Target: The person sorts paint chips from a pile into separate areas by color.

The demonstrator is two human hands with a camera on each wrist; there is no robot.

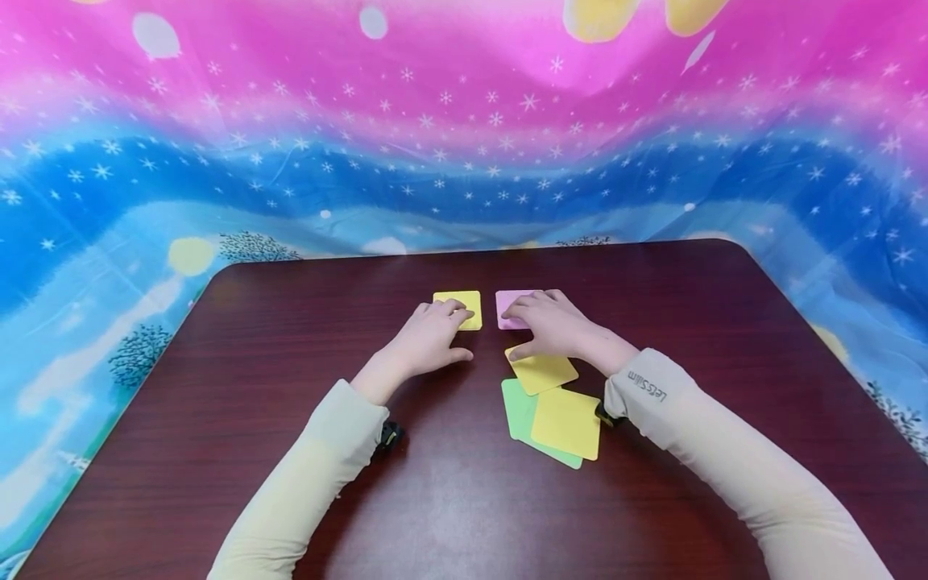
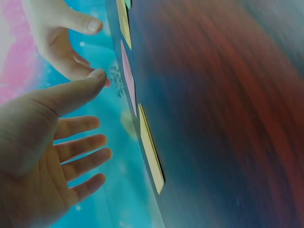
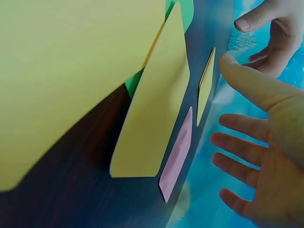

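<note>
My left hand (image 1: 428, 340) hovers by a yellow card stack (image 1: 474, 300) at the far middle of the table. Its fingers are spread and hold nothing, and the left wrist view shows a gap between them and the stack (image 2: 151, 152). To the right, my right hand (image 1: 557, 324) hangs above a pink card (image 1: 507, 301), partly covering it in the head view. Loosely extended, its fingers stand apart from the pink card (image 3: 176, 164) in the right wrist view. Nearer me lie a yellow card (image 1: 544, 373), a green card (image 1: 518, 409) and another yellow card (image 1: 569, 423), overlapping one another.
The dark reddish wooden table (image 1: 239, 419) has rounded far corners. Behind it hangs a pink and blue cloth (image 1: 449, 153) with snowflakes, reaching close to the table's back and side edges. Dark wrist devices (image 1: 390, 436) show under both sleeves.
</note>
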